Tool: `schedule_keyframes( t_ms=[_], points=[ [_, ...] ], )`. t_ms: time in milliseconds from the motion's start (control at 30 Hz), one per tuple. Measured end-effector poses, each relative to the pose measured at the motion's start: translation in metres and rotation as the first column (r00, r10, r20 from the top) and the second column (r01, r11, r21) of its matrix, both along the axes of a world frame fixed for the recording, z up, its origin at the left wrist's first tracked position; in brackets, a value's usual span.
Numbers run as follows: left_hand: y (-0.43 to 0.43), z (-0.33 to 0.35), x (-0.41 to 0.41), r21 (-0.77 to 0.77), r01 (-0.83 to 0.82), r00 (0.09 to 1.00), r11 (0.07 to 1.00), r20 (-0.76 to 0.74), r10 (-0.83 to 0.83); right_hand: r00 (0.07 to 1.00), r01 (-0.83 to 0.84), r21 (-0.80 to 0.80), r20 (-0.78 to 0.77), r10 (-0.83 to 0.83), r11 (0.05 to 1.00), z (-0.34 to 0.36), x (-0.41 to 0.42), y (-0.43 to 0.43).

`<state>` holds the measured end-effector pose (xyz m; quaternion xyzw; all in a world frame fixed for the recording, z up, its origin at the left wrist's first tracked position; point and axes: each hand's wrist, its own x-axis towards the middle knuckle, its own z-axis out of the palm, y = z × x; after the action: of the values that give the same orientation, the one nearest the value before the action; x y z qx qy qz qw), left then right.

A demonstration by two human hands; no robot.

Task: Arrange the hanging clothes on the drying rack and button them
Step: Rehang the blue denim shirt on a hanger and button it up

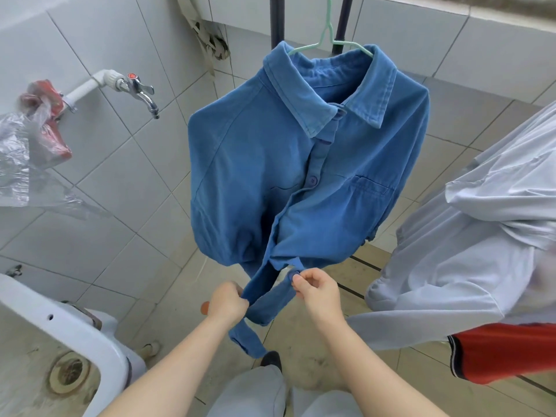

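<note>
Blue shirt on green hanger, both hands pinching its lower placket

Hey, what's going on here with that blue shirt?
A person is buttoning a blue shirt that hangs on a pale green hanger. The left hand grips the shirt's bottom front edge, while the right hand pinches a lower button. A higher button looks fastened, and below it the front gapes open. A white garment hangs to the right.
</note>
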<state>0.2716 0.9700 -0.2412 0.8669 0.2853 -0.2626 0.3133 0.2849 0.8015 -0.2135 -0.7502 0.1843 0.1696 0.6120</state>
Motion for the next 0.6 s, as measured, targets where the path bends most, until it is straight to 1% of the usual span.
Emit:
schedule_keyframes(
  t_ms=[67, 100, 133, 200, 233, 267, 300, 333, 400, 467, 533, 600],
  points=[
    [0.004, -0.008, -0.005, 0.045, 0.026, 0.999, 0.999, -0.029, -0.025, 1.0, -0.03, -0.08, -0.006, 0.03, 0.996, -0.001, 0.0, -0.002],
    [0.005, -0.01, -0.007, 0.033, 0.026, 0.999, 0.999, -0.023, -0.025, 0.999, -0.052, -0.139, -0.009, 0.051, 0.989, -0.002, -0.001, -0.002],
    [0.004, -0.011, -0.008, -0.01, 0.005, 1.0, 1.0, -0.011, -0.005, 0.996, -0.086, -0.217, -0.009, 0.087, 0.972, -0.003, -0.003, -0.002],
    [0.0, -0.007, -0.007, -0.171, -0.1, 0.995, 0.98, 0.014, 0.103, 0.98, -0.184, -0.41, -0.012, 0.196, 0.894, -0.005, -0.006, -0.003],
    [-0.002, -0.003, -0.005, -0.273, -0.175, 0.983, 0.946, 0.013, 0.185, 0.968, -0.225, -0.491, -0.018, 0.249, 0.842, -0.006, -0.008, -0.003],
    [-0.004, 0.001, -0.003, -0.382, -0.249, 0.963, 0.89, -0.001, 0.269, 0.958, -0.251, -0.541, -0.022, 0.284, 0.803, -0.006, -0.009, -0.003],
    [-0.006, 0.005, -0.002, -0.487, -0.298, 0.943, 0.821, -0.016, 0.333, 0.951, -0.266, -0.559, -0.021, 0.308, 0.786, -0.005, -0.009, -0.002],
    [-0.009, 0.008, 0.0, -0.577, -0.31, 0.931, 0.755, -0.022, 0.365, 0.946, -0.277, -0.548, -0.012, 0.324, 0.789, -0.004, -0.009, -0.001],
    [-0.013, 0.013, 0.002, -0.716, -0.283, 0.922, 0.638, -0.019, 0.387, 0.948, -0.272, -0.467, 0.022, 0.318, 0.842, 0.0, -0.007, 0.005],
    [-0.016, 0.016, 0.002, -0.796, -0.252, 0.917, 0.55, -0.014, 0.399, 0.972, -0.201, -0.358, 0.046, 0.232, 0.912, 0.004, -0.005, 0.009],
    [-0.019, 0.017, 0.003, -0.83, -0.237, 0.914, 0.504, -0.015, 0.405, 0.988, -0.134, -0.28, 0.037, 0.15, 0.951, 0.006, -0.003, 0.009],
    [-0.019, 0.019, 0.003, -0.834, -0.223, 0.922, 0.504, -0.014, 0.386, 0.991, -0.119, -0.264, 0.026, 0.13, 0.957, 0.008, -0.003, 0.007]
  ],
)
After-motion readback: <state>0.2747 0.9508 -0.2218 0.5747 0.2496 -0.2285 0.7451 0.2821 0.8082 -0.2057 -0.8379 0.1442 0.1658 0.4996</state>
